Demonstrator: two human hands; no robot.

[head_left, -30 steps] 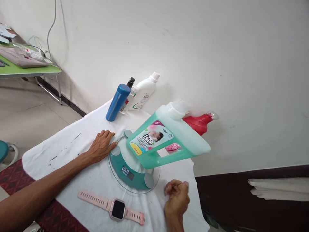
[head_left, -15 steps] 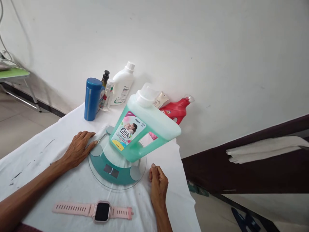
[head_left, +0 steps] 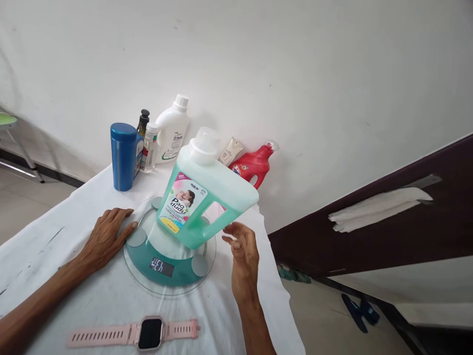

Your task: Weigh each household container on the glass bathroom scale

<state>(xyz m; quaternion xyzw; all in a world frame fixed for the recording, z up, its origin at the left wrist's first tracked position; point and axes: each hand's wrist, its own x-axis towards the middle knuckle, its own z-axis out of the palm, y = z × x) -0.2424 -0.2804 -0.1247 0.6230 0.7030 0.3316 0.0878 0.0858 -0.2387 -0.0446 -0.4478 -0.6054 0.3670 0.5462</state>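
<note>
A large green detergent jug [head_left: 207, 192] with a white cap stands on a round glass scale [head_left: 170, 268] whose display [head_left: 161, 266] is lit. My left hand [head_left: 105, 236] lies flat on the white cloth with its fingers spread, touching the scale's left rim. Raised just right of the jug's handle is my right hand [head_left: 244, 251], fingers loosely apart, holding nothing and a little apart from the jug.
A pink smartwatch [head_left: 135, 333] lies near the front edge. At the back by the wall stand a blue cylinder [head_left: 123, 156], two small bottles [head_left: 147, 143], a white bottle [head_left: 172, 129], a tube [head_left: 229, 150] and a red bottle [head_left: 253, 165]. The table [head_left: 266, 276] drops off at the right.
My right hand has lifted from the cloth, uncurled from a loose fist and moved up toward the jug's handle. The view has swung right. My left hand stays at the scale's rim.
</note>
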